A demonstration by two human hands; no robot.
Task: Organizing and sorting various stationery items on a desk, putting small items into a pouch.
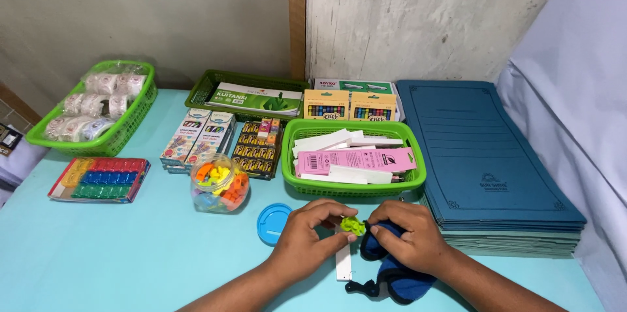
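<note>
My left hand and my right hand meet low in the middle of the light blue table. Between their fingertips sits a small lime-green piece, pinched from both sides. Under my right hand lies a dark blue fabric pouch with black trim, which the palm rests on. A flat white strip lies on the table beneath my left hand's fingers. A round blue lid lies just left of my left hand, beside an open clear jar of small colourful pieces.
A green basket of white and pink boxes stands just beyond my hands. A stack of blue folders fills the right. Farther left are small boxes, a pack of colourful clips, a green basket of tape rolls and a dark green tray.
</note>
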